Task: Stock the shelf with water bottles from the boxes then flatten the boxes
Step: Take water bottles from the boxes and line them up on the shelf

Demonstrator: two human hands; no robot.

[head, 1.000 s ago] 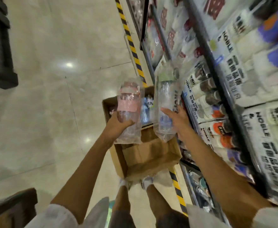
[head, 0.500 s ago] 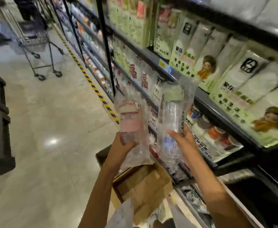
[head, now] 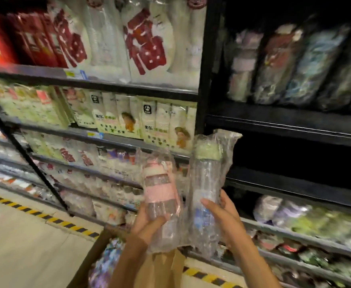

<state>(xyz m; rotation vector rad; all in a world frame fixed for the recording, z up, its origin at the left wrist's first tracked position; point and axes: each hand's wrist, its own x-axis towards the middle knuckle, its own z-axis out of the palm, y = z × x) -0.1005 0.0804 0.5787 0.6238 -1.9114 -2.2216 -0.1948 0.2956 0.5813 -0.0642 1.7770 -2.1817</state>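
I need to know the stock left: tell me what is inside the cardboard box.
The cardboard box sits low, mostly hidden behind the left hand and forearm. Through its open top, blurred plastic-wrapped items show, likely bottles. How many remain cannot be seen.

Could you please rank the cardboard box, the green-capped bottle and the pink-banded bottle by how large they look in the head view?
1. Cardboard box, though only partly visible and nearest the camera.
2. Green-capped bottle, clearly taller.
3. Pink-banded bottle, shorter; both bottles sit at similar distance, so this order seems reliable.
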